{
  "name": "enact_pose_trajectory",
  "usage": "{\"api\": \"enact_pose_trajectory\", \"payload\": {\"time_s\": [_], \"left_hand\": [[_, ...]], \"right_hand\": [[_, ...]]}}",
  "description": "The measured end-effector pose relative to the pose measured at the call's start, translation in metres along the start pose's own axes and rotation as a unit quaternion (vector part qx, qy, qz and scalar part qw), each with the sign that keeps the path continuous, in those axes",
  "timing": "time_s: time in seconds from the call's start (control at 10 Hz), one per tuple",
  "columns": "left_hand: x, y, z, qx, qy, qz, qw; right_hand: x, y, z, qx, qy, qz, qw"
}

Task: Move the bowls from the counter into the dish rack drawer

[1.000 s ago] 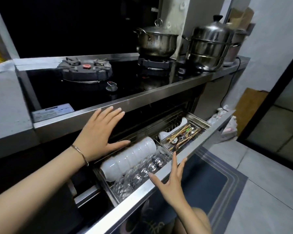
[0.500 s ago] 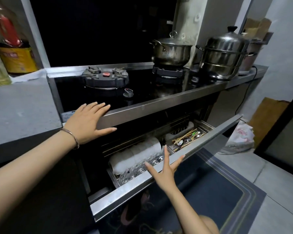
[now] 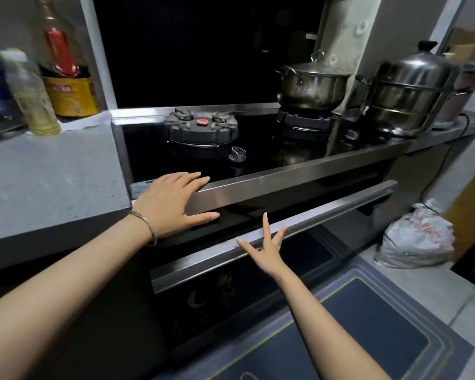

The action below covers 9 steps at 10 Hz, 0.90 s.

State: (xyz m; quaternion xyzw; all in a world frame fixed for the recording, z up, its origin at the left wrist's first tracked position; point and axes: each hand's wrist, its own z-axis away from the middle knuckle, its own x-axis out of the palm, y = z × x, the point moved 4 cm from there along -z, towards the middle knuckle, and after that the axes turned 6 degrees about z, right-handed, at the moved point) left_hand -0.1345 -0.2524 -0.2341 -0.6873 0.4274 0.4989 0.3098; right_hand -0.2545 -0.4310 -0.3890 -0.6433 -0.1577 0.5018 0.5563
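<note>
Because the long shiny steel dish rack drawer (image 3: 299, 223) is almost pushed in, its inside is hidden, and no bowls can be seen in it or anywhere else. Only its steel front edge shows, just under the stove. The left hand (image 3: 170, 204) lies flat on the steel front lip of the black glass stove top (image 3: 272, 149), fingers straight and thumb out, so its grip is wide and holds nothing. A thin metal bracelet (image 3: 146, 229) sits on that wrist. The right hand (image 3: 266, 248) has its fingers spread wide and presses against the drawer's front edge, holding nothing. Both arms are cut off at the bottom edge.

On the stove there are two burners. One round steel pot with a lid (image 3: 310, 83) sits on the far burner. One tall steel steamer pot (image 3: 409, 89) stands beside it. On the grey stone table (image 3: 52, 174) at the left stand blurry bottles, about four, and their labels are too fuzzy to read. One white plastic bag (image 3: 417, 237) lies on the floor, near a dark blue floor mat (image 3: 368, 325).
</note>
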Motion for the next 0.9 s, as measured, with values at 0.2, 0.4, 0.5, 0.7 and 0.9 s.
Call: {"api": "enact_pose_trajectory", "payload": {"time_s": [0.2,0.4,0.5,0.7,0.9], "left_hand": [[0.001,-0.002,0.0,-0.003,0.003,0.004,1.0],[0.001,-0.002,0.0,-0.006,-0.001,0.021,1.0],[-0.002,0.0,0.001,-0.009,-0.01,0.035,0.999],[-0.016,-0.004,-0.001,-0.024,-0.023,0.116,0.993],[-0.047,-0.046,-0.003,-0.083,-0.018,0.095,0.992]], "right_hand": [[0.011,-0.01,-0.013,-0.02,-0.035,-0.002,0.999],[0.008,-0.002,-0.005,-0.032,-0.018,0.012,0.999],[-0.005,-0.01,0.01,-0.053,0.009,0.016,0.998],[-0.069,-0.116,0.074,-0.231,0.177,0.018,0.956],[-0.13,-0.3,0.198,-0.56,0.171,-0.064,0.808]]}}
